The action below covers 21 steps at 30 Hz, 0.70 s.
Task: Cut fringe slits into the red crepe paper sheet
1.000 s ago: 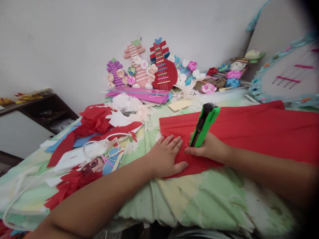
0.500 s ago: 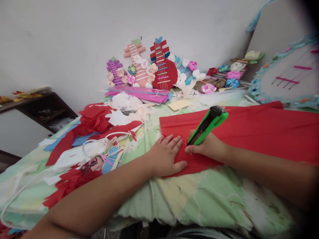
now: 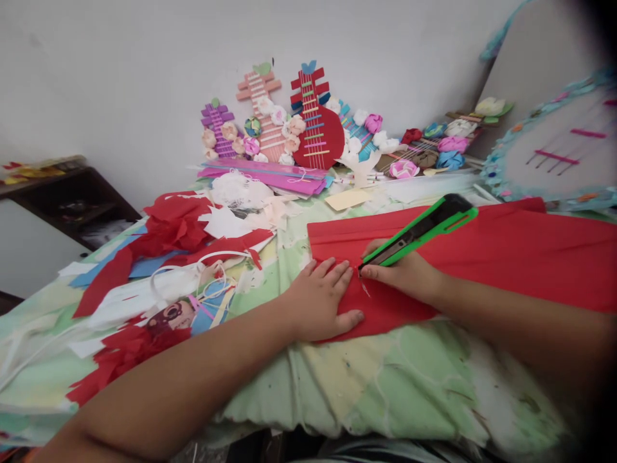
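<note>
A long folded sheet of red paper (image 3: pixel 506 257) lies across the table to the right. My left hand (image 3: pixel 321 301) rests flat on its left end, fingers stretched out and thumb spread. My right hand (image 3: pixel 405 275) grips a green and black utility knife (image 3: pixel 424 228) like a pen. The knife is tilted low, with its tip on the paper just right of my left fingertips. A short slit shows in the paper near the tip.
A green patterned cloth (image 3: pixel 385 386) covers the table. Red, white and blue paper scraps (image 3: pixel 178 225) pile up on the left. Paper guitars and flowers (image 3: pixel 313 128) lean on the back wall. A round board with a blue trim (image 3: pixel 559 154) stands at the right; a dark shelf (image 3: pixel 72 199) at the left.
The knife has tipped from nearly upright to a low slant, its rear end swinging right. My right hand stays at the same spot on the paper. My left hand has not moved.
</note>
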Motion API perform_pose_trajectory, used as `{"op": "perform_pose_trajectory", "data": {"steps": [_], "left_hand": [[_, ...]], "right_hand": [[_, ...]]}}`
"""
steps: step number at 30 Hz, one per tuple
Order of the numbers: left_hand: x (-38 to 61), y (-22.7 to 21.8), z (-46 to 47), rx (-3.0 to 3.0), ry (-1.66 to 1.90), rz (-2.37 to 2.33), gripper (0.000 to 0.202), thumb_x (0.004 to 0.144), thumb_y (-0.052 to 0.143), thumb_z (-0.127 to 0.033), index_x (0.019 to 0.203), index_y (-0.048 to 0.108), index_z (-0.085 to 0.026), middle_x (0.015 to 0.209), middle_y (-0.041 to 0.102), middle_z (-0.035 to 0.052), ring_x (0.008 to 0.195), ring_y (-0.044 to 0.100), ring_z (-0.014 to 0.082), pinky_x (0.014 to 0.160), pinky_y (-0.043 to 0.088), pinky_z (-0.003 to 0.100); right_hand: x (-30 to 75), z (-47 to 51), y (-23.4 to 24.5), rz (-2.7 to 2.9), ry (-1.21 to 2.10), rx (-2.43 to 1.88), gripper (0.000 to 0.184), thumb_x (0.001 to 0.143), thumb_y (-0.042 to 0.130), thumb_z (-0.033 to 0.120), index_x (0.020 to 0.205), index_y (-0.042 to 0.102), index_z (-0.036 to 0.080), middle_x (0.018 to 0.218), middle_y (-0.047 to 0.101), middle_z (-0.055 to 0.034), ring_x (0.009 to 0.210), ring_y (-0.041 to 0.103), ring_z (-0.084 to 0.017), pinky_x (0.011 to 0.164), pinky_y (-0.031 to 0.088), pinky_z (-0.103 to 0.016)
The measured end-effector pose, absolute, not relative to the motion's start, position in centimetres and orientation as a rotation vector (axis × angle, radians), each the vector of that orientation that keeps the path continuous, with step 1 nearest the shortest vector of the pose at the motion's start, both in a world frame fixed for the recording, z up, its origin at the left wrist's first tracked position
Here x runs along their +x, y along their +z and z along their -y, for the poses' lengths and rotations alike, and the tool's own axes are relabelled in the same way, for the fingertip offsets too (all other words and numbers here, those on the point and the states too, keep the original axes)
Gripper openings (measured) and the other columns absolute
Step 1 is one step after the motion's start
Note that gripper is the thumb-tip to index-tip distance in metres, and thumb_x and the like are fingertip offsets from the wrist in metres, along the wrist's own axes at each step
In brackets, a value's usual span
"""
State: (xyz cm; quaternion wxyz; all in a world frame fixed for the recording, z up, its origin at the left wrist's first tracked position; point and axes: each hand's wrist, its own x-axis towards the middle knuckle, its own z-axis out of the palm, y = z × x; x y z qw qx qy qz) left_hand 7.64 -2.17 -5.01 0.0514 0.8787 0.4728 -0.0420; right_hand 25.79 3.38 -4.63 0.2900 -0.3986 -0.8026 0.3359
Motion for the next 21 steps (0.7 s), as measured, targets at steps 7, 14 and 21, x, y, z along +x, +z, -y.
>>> {"op": "perform_pose_trajectory", "data": {"steps": [7,14,21], "left_hand": [[7.6,-4.8,2.2,2.650,-0.126,-1.439,0.077,0.081,0.022,-0.061,0.136,0.022,-0.008,0.142,0.016,0.0113,0.130,0.012,0.0300,0.104,0.010,0.048],[7.8,-4.8,2.2,2.656,-0.109,-1.457,0.076,0.081,0.024,-0.061,0.136,0.022,-0.008,0.142,0.018,0.0114,0.130,0.014,0.0300,0.104,0.011,0.047],[7.5,-5.0,2.1,2.684,-0.089,-1.447,0.076,0.081,0.024,-0.061,0.136,0.023,-0.009,0.142,0.019,0.0106,0.129,0.014,0.0305,0.103,0.013,0.048]], "right_hand": [[25.6,-2.6,-2.0,2.079,0.985,-1.196,0.019,0.071,0.052,0.037,0.074,0.053,0.019,0.057,0.051,0.0021,0.055,0.049,-0.012,0.052,0.038,-0.025],[25.3,-1.9,-2.1,2.072,1.168,-1.175,0.013,0.072,0.049,0.031,0.070,0.050,0.019,0.058,0.053,0.0025,0.052,0.047,-0.009,0.052,0.038,-0.024],[25.9,-1.9,-4.0,2.144,1.152,-1.258,0.020,0.070,0.054,0.036,0.062,0.050,0.018,0.061,0.055,-0.0001,0.062,0.052,-0.013,0.057,0.041,-0.025]]}}
